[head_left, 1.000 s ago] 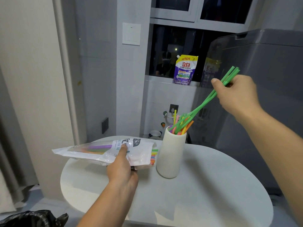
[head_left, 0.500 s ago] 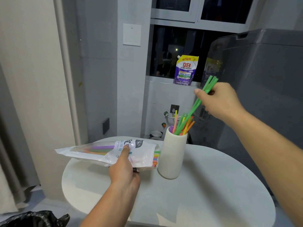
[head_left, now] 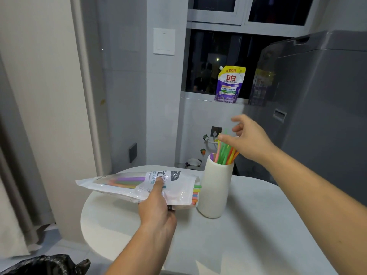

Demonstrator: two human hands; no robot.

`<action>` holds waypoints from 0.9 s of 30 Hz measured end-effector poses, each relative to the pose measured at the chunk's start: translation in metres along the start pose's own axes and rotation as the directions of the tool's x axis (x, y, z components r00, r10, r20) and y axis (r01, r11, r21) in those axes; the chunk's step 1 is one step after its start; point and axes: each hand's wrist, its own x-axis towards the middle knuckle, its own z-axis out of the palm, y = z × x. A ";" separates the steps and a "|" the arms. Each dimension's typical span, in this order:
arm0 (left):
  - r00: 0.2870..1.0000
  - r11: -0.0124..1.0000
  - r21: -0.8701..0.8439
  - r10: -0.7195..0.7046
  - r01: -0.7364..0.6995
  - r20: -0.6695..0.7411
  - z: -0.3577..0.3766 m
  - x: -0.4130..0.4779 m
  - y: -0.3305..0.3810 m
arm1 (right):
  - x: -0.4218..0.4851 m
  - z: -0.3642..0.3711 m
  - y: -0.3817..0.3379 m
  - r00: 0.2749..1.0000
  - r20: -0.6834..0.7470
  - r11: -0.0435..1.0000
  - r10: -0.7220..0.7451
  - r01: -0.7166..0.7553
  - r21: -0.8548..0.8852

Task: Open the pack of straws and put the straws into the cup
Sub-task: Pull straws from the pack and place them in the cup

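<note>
fingers (head_left: 238, 119) of our right hand (head_left: 251, 140) spread empty above the straws (head_left: 224, 154) in the cup (head_left: 215, 190), while our left hand (head_left: 156, 208) pinches the pack (head_left: 179, 188), lying crosswise, its straw ends (head_left: 196, 193) just beside the cup, down-left of those fingers.

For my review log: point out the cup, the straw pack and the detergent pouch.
cup (head_left: 215, 187), head view, side wall.
straw pack (head_left: 178, 188), head view, white front.
detergent pouch (head_left: 230, 84), head view, purple label.

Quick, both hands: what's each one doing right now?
Left hand: gripping the straw pack.
Right hand: open, holding nothing, above the straws in the cup.
</note>
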 end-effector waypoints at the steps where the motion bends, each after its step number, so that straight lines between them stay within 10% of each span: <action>1: 1.000 1.000 -0.006 0.002 -0.002 0.007 0.000 0.000 0.000 | -0.001 0.002 0.000 1.000 -0.015 0.998 -0.006 0.007 0.056; 10: 0.998 1.000 -0.023 0.000 0.001 0.062 0.004 -0.005 0.005 | -0.037 0.000 -0.012 0.972 -0.175 0.980 -0.159 0.134 -0.148; 15: 0.991 1.000 -0.020 0.027 -0.024 0.133 0.009 -0.011 0.013 | -0.110 0.027 -0.037 0.915 -0.403 0.899 -0.009 0.184 0.398; 19: 0.975 0.992 0.021 0.118 -0.124 0.189 0.014 -0.020 0.016 | -0.141 0.058 -0.042 0.856 0.185 0.352 0.483 -0.384 0.854; 22: 0.935 0.961 0.075 0.237 -0.265 0.262 0.017 -0.027 0.013 | -0.147 0.067 -0.043 0.706 0.514 -0.139 0.487 -0.518 0.844; 27: 0.856 0.879 0.161 0.369 -0.448 0.363 0.018 -0.037 0.007 | -0.151 0.072 -0.040 0.649 0.595 -0.318 0.475 -0.504 0.803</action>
